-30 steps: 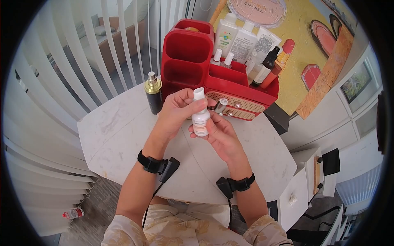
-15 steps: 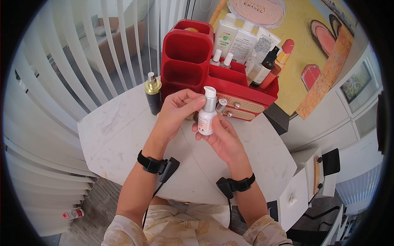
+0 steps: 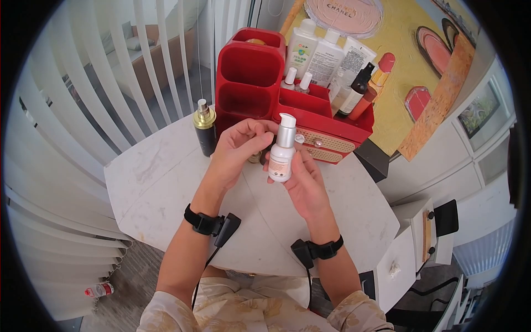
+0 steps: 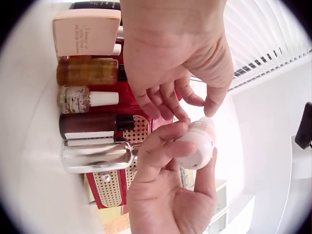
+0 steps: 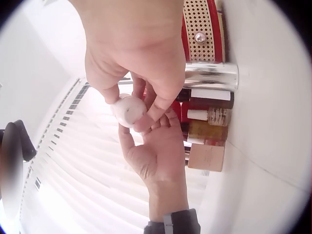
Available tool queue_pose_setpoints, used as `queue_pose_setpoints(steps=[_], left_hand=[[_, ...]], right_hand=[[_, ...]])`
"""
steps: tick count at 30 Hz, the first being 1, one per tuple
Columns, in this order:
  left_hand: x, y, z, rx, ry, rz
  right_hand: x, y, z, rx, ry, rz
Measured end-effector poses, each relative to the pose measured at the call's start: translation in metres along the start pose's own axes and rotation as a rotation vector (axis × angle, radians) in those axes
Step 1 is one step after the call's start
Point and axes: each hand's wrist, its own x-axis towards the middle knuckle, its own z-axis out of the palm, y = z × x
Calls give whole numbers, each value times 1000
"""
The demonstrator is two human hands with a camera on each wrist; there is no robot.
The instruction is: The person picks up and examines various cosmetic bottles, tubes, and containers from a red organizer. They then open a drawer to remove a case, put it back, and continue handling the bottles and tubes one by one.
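Observation:
A small white pump bottle [image 3: 281,157] with a silver collar stands nearly upright in my right hand [image 3: 307,180]. The right thumb and fingers pinch its lower body, and its printed label faces me. In the left wrist view the white base of the bottle [image 4: 195,156] shows between those fingers. My left hand [image 3: 235,152] is just left of the silver collar, fingers loosely bent around nothing and thumb tip close to the bottle. Behind the hands, a red organizer [image 3: 251,63] with woven-front drawers stands on the marble-patterned table [image 3: 160,188].
A black bottle with a gold collar [image 3: 205,130] stands left of the organizer. Along its front are a pink box [image 4: 87,33], an amber bottle [image 4: 87,71], a glitter nail polish [image 4: 73,99] and a silver cylinder [image 4: 95,157]. White bottles [image 3: 323,55] fill its top.
The left fingers have come off the bottle's top. The right hand has shifted it slightly right and turned it, so the pump spout and silver collar now show fully.

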Motion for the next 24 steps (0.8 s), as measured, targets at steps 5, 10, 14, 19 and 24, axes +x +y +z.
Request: queue_pose_setpoints(steps=[5,10,14,19,24], left_hand=[[-1,-2,-6,-9,-72,13],[-1,0,-3,-85,-54,19],[-3,0,-7,-64,-75,9],[-1,-1,-7,-62,-95,18],[-1,0,-4,-68,-73,11]], right_hand=[[3,5,2,-164,99,-126],[2,3,6,-213,118,-179],[1,1,7,-212,119,-190],[2,3,5,-258,110,-204],[2,4,6,-234,117,-199]])
